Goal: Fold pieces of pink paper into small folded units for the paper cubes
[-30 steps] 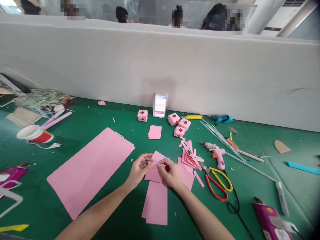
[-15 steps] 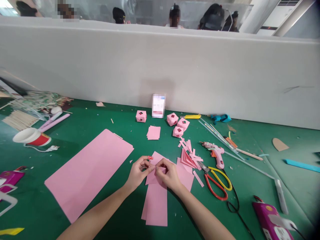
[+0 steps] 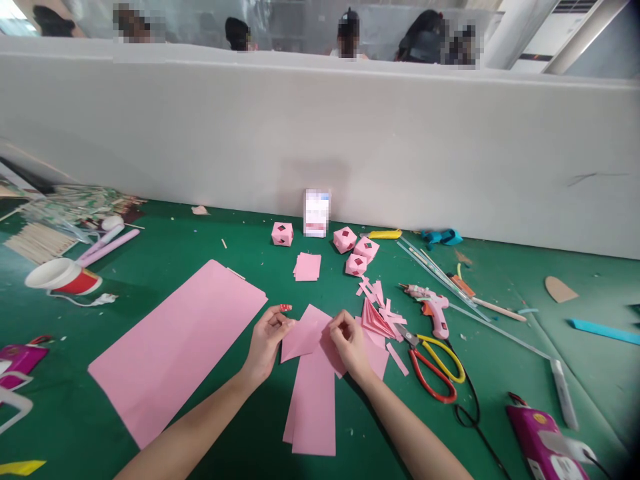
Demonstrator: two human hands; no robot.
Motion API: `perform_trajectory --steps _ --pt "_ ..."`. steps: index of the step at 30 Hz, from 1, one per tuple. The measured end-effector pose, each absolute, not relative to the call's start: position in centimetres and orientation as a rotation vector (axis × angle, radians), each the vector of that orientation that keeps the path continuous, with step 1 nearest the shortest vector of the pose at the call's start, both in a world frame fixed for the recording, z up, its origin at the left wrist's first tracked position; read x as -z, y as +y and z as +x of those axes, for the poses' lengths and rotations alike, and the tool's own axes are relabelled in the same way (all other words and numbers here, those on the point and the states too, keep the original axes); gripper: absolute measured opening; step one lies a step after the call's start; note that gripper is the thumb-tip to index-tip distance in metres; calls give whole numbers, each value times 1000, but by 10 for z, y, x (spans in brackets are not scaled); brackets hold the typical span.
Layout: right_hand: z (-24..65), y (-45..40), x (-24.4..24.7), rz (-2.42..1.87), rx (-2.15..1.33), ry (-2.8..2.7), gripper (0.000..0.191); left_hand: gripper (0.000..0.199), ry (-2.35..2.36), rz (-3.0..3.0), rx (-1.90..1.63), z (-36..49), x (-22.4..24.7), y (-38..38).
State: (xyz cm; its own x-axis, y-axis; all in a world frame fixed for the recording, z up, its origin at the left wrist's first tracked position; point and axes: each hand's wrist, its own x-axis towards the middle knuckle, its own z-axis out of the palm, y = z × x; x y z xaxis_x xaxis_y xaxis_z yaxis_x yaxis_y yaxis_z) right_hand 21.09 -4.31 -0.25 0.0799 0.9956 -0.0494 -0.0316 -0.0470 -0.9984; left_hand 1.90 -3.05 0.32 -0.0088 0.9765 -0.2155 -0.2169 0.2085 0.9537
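My left hand (image 3: 269, 337) pinches the left edge of a small pink paper piece (image 3: 303, 333), its index fingertip wrapped in red. My right hand (image 3: 349, 341) is closed on another pink paper piece (image 3: 331, 353) at its right. Beneath them, long pink strips (image 3: 315, 407) lie on the green table. A folded pink fan (image 3: 375, 320) and thin scraps (image 3: 397, 358) are right of my right hand. Further back sit a stack of pink squares (image 3: 307, 267) and several pink paper cubes (image 3: 283, 234) with cut openings.
Large pink sheets (image 3: 180, 347) lie at left, near a paper cup (image 3: 83, 281) and sticks (image 3: 40, 241). Scissors (image 3: 435, 367), a glue gun (image 3: 433, 308) with its cable, and a power strip (image 3: 545, 440) are at right. A phone (image 3: 317, 213) leans on the back partition (image 3: 300, 120).
My hands have moved apart, the left leftward and the right slightly rightward. The pink paper between them now shows as two pieces spread to either side.
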Motion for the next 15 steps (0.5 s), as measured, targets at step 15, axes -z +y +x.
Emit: perform_trajectory --steps 15 --pt "207 -44 6 -1299 -1236 -1483 18 35 1084 1205 -902 20 -3 -33"
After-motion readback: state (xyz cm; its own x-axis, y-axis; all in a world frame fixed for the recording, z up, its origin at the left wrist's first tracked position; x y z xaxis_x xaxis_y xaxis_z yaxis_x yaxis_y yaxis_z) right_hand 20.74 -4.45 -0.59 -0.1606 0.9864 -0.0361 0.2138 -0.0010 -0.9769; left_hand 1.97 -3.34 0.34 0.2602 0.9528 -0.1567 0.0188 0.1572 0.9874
